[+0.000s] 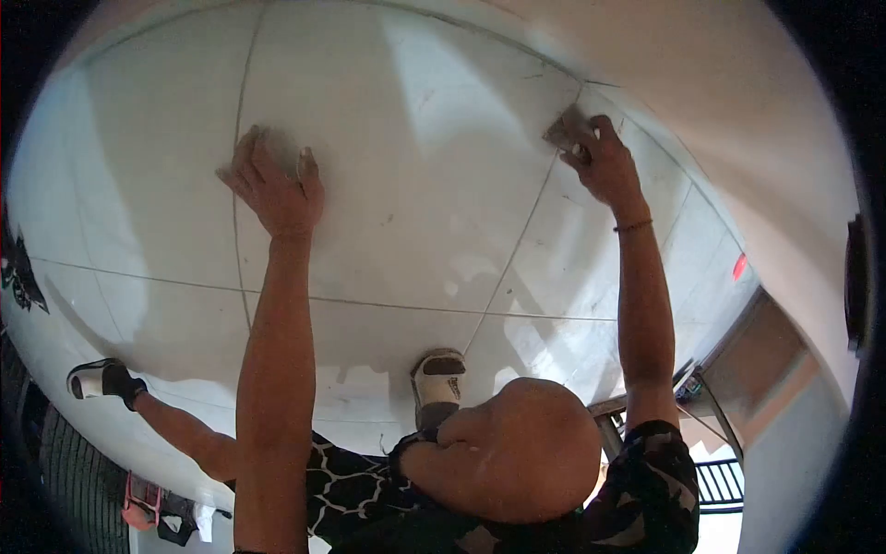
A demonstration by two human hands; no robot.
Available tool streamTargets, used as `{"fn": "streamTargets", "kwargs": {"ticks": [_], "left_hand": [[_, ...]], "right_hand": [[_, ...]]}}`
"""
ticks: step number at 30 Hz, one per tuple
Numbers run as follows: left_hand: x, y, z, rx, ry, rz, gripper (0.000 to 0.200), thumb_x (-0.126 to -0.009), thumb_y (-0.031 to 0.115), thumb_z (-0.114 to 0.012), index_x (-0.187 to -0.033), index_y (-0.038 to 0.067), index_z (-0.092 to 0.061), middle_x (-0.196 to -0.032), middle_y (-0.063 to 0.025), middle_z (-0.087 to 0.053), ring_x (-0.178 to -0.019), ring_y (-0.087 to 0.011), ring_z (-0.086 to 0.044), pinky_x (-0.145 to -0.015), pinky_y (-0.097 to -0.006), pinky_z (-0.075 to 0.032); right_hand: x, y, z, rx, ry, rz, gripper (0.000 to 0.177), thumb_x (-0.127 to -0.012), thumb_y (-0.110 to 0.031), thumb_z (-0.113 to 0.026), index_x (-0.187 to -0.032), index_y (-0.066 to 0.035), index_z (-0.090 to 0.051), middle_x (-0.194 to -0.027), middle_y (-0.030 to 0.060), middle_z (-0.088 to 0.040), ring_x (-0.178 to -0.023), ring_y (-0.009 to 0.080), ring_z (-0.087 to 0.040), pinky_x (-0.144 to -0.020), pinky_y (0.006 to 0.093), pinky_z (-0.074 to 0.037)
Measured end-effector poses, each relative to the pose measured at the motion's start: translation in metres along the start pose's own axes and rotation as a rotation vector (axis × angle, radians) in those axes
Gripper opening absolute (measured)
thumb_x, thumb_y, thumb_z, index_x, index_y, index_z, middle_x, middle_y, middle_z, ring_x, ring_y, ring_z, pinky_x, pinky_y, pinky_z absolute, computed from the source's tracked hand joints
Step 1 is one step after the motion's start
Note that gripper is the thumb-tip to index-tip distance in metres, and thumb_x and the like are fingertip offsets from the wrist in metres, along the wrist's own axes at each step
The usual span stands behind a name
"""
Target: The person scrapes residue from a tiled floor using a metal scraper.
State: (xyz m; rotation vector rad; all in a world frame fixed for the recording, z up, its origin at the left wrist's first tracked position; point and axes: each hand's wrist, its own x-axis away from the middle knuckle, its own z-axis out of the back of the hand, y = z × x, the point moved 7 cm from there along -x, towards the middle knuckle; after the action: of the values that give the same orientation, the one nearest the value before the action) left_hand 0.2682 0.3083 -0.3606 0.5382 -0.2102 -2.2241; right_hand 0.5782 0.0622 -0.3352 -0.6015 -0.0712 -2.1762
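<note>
Head view: a person squatted over a tiled floor [415, 249]. Nearest, a bare knee [531, 448] rose beside a pale shoe [436, 386], while a second shoe [89, 380] was set well out to the left, a wide stance that probably served balance during the forward reach. Beyond them, the left hand [277, 189] was palm down over a floor joint [239, 258], its fingers parted and loosely bent; it grasped nothing visible and was likely placed as a prop for the leaning body. Slightly farther out, the right hand [604, 166], with a bracelet [633, 225] at its wrist, held a flat brownish piece [557, 134] between thumb and fingers, a grip that presumably left the outer edge free. The piece was at another joint [519, 242], near the wall [720, 102]; blur obscured its exact form and how firmly it was pressed.
</note>
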Motion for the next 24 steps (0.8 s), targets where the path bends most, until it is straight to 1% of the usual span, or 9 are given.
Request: {"fn": "streamTargets", "kwargs": {"ticks": [5,8,10,12,13,17,20,22,24], "left_hand": [[-0.002,-0.011,0.002,-0.006,-0.001,0.028,0.055,-0.088,0.042,-0.045,-0.126,0.004,-0.036,-0.126,-0.0159,-0.039,-0.121,-0.0331,-0.035,-0.101,-0.0631,-0.011],[0.0,-0.003,0.001,0.004,0.015,0.011,0.056,-0.087,0.041,-0.046,-0.127,0.004,-0.035,-0.126,-0.0149,-0.039,-0.121,-0.0336,-0.035,-0.101,-0.0631,-0.012],[0.001,-0.004,0.005,0.035,0.043,-0.023,0.054,-0.087,0.039,-0.048,-0.127,0.005,-0.036,-0.127,-0.0141,-0.038,-0.121,-0.0331,-0.035,-0.101,-0.063,-0.012],[-0.001,-0.004,0.008,0.016,0.028,0.005,0.054,-0.086,0.038,-0.049,-0.127,0.005,-0.036,-0.127,-0.0138,-0.039,-0.121,-0.0332,-0.034,-0.101,-0.063,-0.012],[0.002,-0.001,0.006,0.021,0.005,0.009,0.054,-0.086,0.037,-0.05,-0.127,0.005,-0.036,-0.127,-0.0135,-0.039,-0.121,-0.0332,-0.034,-0.101,-0.0631,-0.012],[-0.003,-0.003,0.007,0.046,0.036,0.004,0.055,-0.084,0.036,-0.052,-0.126,0.006,-0.036,-0.126,-0.0135,-0.04,-0.121,-0.0325,-0.034,-0.101,-0.0634,-0.011],[0.001,-0.003,0.009,0.063,0.03,0.0,0.057,-0.082,0.036,-0.055,-0.126,0.006,-0.036,-0.125,-0.0137,-0.041,-0.12,-0.033,-0.035,-0.101,-0.0632,-0.01],[0.0,-0.003,0.004,0.08,-0.024,0.045,0.057,-0.082,0.036,-0.055,-0.126,0.007,-0.036,-0.125,-0.0138,-0.041,-0.12,-0.0327,-0.035,-0.101,-0.0626,-0.01],[0.0,-0.007,0.004,0.068,0.006,0.031,0.056,-0.082,0.037,-0.055,-0.126,0.007,-0.037,-0.125,-0.0139,-0.041,-0.12,-0.0327,-0.035,-0.1,-0.0626,-0.011]], "right_hand": [[-0.062,-0.094,-0.009,0.207,0.117,0.481,0.049,-0.076,-0.024,-0.065,-0.123,-0.022,-0.049,-0.118,0.0103,-0.049,-0.093,0.0326,-0.057,-0.079,0.0387,-0.051],[-0.068,-0.151,0.0,0.237,0.062,0.476,0.047,-0.074,-0.017,-0.065,-0.118,-0.02,-0.051,-0.115,0.0068,-0.05,-0.086,0.0276,-0.059,-0.074,0.036,-0.053],[-0.063,-0.134,-0.007,0.217,0.131,0.58,0.049,-0.074,-0.015,-0.065,-0.12,-0.022,-0.05,-0.107,0.0077,-0.05,-0.082,0.0261,-0.06,-0.071,0.0361,-0.054],[-0.052,-0.103,-0.015,-0.193,0.104,0.578,0.049,-0.072,-0.017,-0.06,-0.12,-0.023,-0.053,-0.108,0.0166,-0.05,-0.074,0.0286,-0.062,-0.063,0.0378,-0.055],[-0.038,-0.119,-0.005,0.216,0.082,0.43,0.056,-0.067,-0.014,-0.064,-0.121,-0.022,-0.05,-0.105,0.0165,-0.05,-0.075,0.028,-0.062,-0.062,0.0372,-0.055],[-0.061,-0.179,0.01,0.199,0.031,0.347,0.044,-0.07,-0.013,-0.062,-0.113,-0.013,-0.051,-0.1,0.0138,-0.05,-0.075,0.0276,-0.063,-0.061,0.0381,-0.056],[-0.043,-0.153,-0.004,0.184,0.154,0.499,0.042,-0.071,-0.012,-0.06,-0.113,-0.012,-0.051,-0.102,0.0149,-0.05,-0.077,0.0289,-0.063,-0.063,0.0397,-0.055],[-0.036,-0.146,-0.009,0.188,0.012,0.368,0.043,-0.071,-0.013,-0.061,-0.113,-0.013,-0.052,-0.105,0.0156,-0.051,-0.078,0.029,-0.062,-0.064,0.039,-0.055],[-0.032,-0.16,-0.012,0.133,0.3,0.686,0.043,-0.072,-0.014,-0.06,-0.114,-0.013,-0.052,-0.104,0.0163,-0.052,-0.073,0.0308,-0.062,-0.065,0.0407,-0.055]]}}
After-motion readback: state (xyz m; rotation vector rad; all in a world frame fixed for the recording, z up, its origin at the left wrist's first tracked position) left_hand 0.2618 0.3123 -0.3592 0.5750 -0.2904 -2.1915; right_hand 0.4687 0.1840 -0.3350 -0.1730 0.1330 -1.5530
